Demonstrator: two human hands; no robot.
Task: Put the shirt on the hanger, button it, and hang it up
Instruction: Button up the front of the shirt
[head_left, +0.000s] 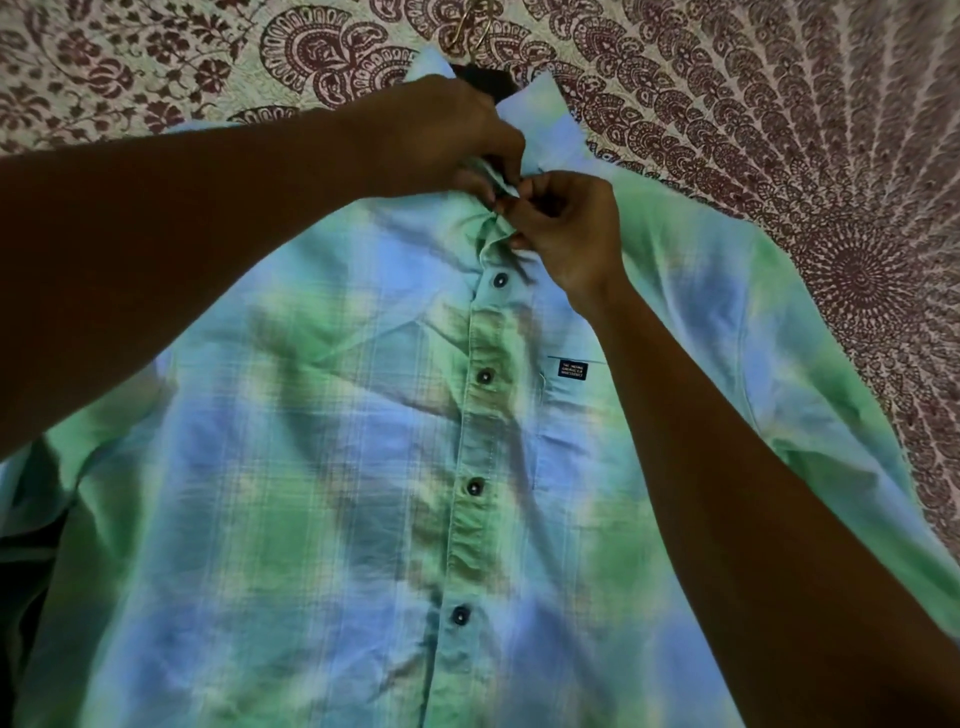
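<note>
A green and blue tie-dye plaid shirt (322, 467) lies flat on its back, collar at the top. Several dark buttons down its placket (485, 375) are fastened. A dark hanger (485, 83) shows inside the collar, and its metal hook (470, 26) pokes out above. My left hand (452, 135) pinches the left side of the placket just under the collar. My right hand (566, 228) pinches the right side at the same spot. Fingertips of both hands meet at the topmost button, which they hide.
The shirt rests on a bedspread (779, 104) printed with maroon paisley and mandala patterns. A small dark label (572, 368) sits on the chest pocket. A dark shadowed area (21, 571) lies beyond the shirt's lower left.
</note>
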